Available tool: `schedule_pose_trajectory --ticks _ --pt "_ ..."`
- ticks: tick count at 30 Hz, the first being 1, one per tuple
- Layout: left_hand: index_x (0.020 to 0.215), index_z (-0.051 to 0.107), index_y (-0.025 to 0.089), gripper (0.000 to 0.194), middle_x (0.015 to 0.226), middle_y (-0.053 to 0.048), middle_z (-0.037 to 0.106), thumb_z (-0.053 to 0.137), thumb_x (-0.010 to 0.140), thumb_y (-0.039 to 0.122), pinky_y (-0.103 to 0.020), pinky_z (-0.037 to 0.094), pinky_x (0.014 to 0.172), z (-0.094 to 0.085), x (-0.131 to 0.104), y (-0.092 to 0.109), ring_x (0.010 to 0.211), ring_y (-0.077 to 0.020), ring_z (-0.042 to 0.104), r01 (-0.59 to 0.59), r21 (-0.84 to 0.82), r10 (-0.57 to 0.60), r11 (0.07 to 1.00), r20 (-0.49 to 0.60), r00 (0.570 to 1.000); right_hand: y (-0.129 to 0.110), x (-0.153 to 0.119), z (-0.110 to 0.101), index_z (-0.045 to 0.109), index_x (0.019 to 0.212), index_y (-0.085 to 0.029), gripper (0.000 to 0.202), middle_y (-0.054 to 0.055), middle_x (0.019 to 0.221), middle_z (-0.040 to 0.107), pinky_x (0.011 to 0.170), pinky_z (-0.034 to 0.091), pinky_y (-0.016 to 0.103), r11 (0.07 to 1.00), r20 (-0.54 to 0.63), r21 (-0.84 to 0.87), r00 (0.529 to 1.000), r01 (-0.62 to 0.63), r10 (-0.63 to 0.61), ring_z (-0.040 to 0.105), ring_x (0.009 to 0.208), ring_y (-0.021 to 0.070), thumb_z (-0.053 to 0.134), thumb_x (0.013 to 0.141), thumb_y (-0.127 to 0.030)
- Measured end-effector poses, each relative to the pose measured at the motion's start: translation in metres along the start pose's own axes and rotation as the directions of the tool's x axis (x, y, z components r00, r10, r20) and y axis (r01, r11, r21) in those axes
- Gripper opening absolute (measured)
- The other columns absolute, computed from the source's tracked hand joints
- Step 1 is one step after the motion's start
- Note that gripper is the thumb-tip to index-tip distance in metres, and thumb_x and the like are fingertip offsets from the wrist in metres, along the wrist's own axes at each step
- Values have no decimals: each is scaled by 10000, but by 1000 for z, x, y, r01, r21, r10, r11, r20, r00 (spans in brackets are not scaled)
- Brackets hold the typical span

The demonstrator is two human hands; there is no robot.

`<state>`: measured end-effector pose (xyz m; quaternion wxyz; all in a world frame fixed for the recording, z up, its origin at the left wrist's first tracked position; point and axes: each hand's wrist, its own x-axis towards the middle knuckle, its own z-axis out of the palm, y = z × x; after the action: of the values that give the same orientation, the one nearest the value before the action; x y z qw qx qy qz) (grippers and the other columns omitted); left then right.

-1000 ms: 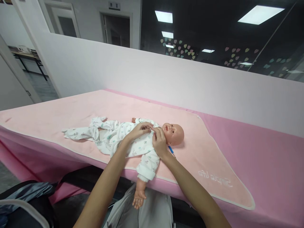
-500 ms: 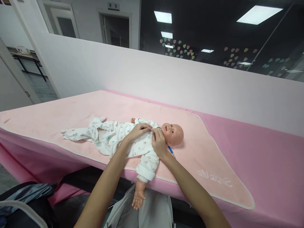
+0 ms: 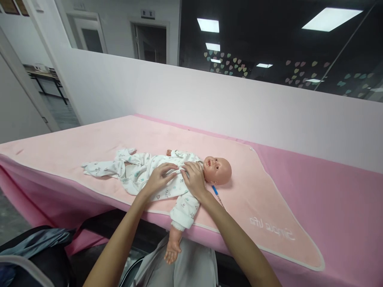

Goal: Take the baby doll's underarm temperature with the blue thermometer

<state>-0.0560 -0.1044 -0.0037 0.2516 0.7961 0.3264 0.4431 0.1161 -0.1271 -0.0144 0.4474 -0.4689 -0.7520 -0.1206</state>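
A baby doll [image 3: 218, 170] lies on its back with its head to the right, wearing a white printed onesie [image 3: 170, 193]. My left hand [image 3: 160, 177] rests on the onesie's front at the belly, thumb and fingers apart. On the chest, just below the doll's neck, lies my right hand [image 3: 194, 177] with its fingers stretched out over the cloth. The two hands nearly meet at the fingertips, and what is under them is hidden. One doll arm [image 3: 173, 243] hangs over the table's near edge. The loose legs of the onesie trail to the left.
A peach mat [image 3: 254, 199] covers much of the pink-clothed table [image 3: 344, 191]. A blue-ended thin stick [image 3: 214, 190] lies by the doll's head. Behind stands a white partition [image 3: 149, 91] below dark glass. A dark seat with cloth [image 3: 38, 243] is at lower left.
Both hands have moved down from the neckline toward the belly. The fingers, earlier bunched together at the collar, are now more spread. The doll stays in place, and the view has shifted slightly.
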Motion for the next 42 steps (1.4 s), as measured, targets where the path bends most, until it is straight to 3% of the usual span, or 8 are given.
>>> schedule_pose_trajectory --ticks 7,15,20,24,31,42 --pt "929 690 213 207 1070 -66 620 559 815 326 -339 428 918 6 0 -5 1022 -221 566 21 55 -20 998 -28 999 -3 -1 -3 565 819 -192 66 34 870 646 880 381 338 998 8 59 1000 -4 4 551 877 183 532 859 -232" --pt "897 695 189 207 1089 -77 626 597 787 335 -335 431 932 3 0 -9 1036 -220 570 86 -49 -87 995 -18 996 -4 -2 -2 541 805 -188 95 29 803 613 809 371 312 998 57 54 997 -45 42 525 819 183 497 872 -240" --pt "884 703 187 207 1068 -79 639 614 770 335 -349 431 939 2 2 -12 1026 -226 580 81 -115 -82 990 -2 997 -9 7 -2 552 822 -187 50 26 840 622 838 349 318 994 79 70 994 -85 79 523 857 186 511 798 -169" --pt "860 716 178 213 1047 -99 653 649 738 338 -369 449 915 0 3 -13 1006 -245 596 85 -193 -87 978 -2 996 -9 18 5 537 728 -195 71 9 774 608 819 348 308 991 128 67 986 -113 104 529 821 175 501 744 -135" --pt "879 729 189 215 1104 -102 641 631 767 344 -365 455 896 -6 2 -14 1051 -259 577 113 -252 -91 961 97 991 -4 15 16 520 726 -198 65 13 750 587 777 359 306 993 79 60 992 -105 100 526 789 177 481 734 -147" --pt "819 640 183 125 1015 -60 650 566 769 270 -334 434 891 -3 2 -6 976 -223 585 143 -268 -130 953 65 989 -8 9 16 547 763 -202 72 20 765 606 774 374 313 988 29 85 992 -125 123 537 796 184 484 784 -178"
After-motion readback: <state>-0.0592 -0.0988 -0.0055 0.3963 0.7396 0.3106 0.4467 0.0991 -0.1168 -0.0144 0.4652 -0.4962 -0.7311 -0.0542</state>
